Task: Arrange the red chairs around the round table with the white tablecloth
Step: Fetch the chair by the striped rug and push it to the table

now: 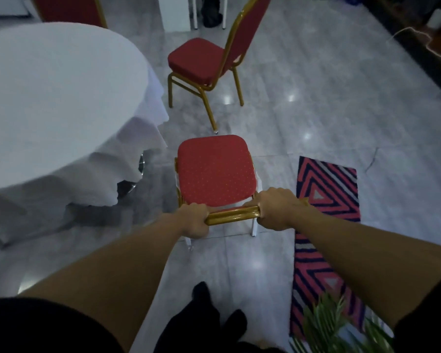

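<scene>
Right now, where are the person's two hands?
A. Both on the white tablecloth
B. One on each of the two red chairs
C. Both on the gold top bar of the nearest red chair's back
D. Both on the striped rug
C: the left hand and the right hand each close around an end of the gold top bar of the nearest red chair, beside the round table.
</scene>
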